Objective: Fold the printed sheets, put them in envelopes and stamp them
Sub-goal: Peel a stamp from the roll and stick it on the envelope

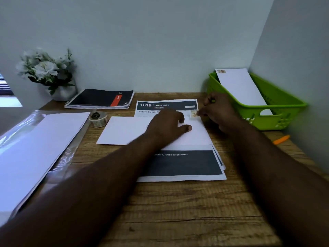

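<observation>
Printed sheets (185,164) lie in a loose stack near the middle of the wooden desk (178,211), the closest one showing a dark band with white lettering. Both forearms reach over the bare front of the desk towards them. On top of the stack lies a white envelope (124,130), lengthwise across the sheets, its left end out over the desk. The left hand (169,125) rests on the envelope with the palm down and the fingers relaxed, thumb out to the right, pressing it flat. Just beyond, at the envelope's far right corner, the right hand (219,111) pinches a small stamp (194,114) between fingertips and thumb; whether the stamp already touches the paper cannot be told. Behind the envelope the top of a sheet shows the heading "1619 LIVING ROOM".

To the left, a pile of blank envelopes (39,150) lies in a clear plastic wrapper, and a roll of stamps (98,119) sits between it and the envelope. At the right edge lies an orange pen (281,139). Farther back on the right a green basket (277,111) holds one stamped envelope (240,86), tilted against its rim. At the back left are a dark spiral notebook (99,98) and a potted plant (48,73) with pale flowers.
</observation>
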The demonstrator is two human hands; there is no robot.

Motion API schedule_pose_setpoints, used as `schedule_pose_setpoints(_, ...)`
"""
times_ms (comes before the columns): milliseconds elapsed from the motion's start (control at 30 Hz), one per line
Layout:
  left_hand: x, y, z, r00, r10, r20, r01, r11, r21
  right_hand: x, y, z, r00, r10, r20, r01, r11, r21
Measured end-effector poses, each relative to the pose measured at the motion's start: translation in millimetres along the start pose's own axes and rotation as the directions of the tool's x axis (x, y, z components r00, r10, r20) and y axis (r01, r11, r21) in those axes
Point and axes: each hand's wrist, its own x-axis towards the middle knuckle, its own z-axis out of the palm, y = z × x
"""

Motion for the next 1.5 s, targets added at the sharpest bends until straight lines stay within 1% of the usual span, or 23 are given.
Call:
schedule_pose_setpoints(67, -2, -4, 5, 0.999, 0.030, -0.028, -0.030, 1.000, 0.006, 1, 3, 1, 1.000, 0.011, 0.010, -0.011, 1.000, -0.024)
schedule_pose_setpoints(200, -3, -2, 5, 0.997, 0.074, -0.027, -0.071, 0.995, 0.074, 2, 8, 1, 0.999, 0.021, 0.030, -0.020, 0.999, -0.030)
schedule_pose_setpoints(400, -4, 3, 4, 0.996, 0.079, 0.040, -0.085, 0.982, 0.170, 6, 15, 2, 1.000, -0.002, 0.019, 0.003, 1.000, -0.012)
schedule_pose_setpoints(600, -2, 2, 6, 0.993, 0.066, 0.096, -0.089, 0.964, 0.252, 7, 18, 3, 1.000, -0.006, -0.006, 0.006, 0.998, -0.059)
schedule_pose_setpoints(1200, -5, 6, 3, 0.991, 0.055, 0.120, -0.086, 0.960, 0.265, 12, 25, 3, 0.999, -0.034, 0.003, 0.034, 0.978, -0.208)
schedule_pose_setpoints(1333, -4, 6, 3, 0.989, 0.047, 0.138, -0.081, 0.964, 0.254, 11, 25, 3, 0.999, -0.039, 0.033, 0.046, 0.968, -0.249)
schedule_pose_setpoints(1500, -2, 6, 4, 0.987, 0.047, 0.153, -0.086, 0.961, 0.262, 8, 23, 4, 0.998, -0.027, 0.057, 0.041, 0.967, -0.253)
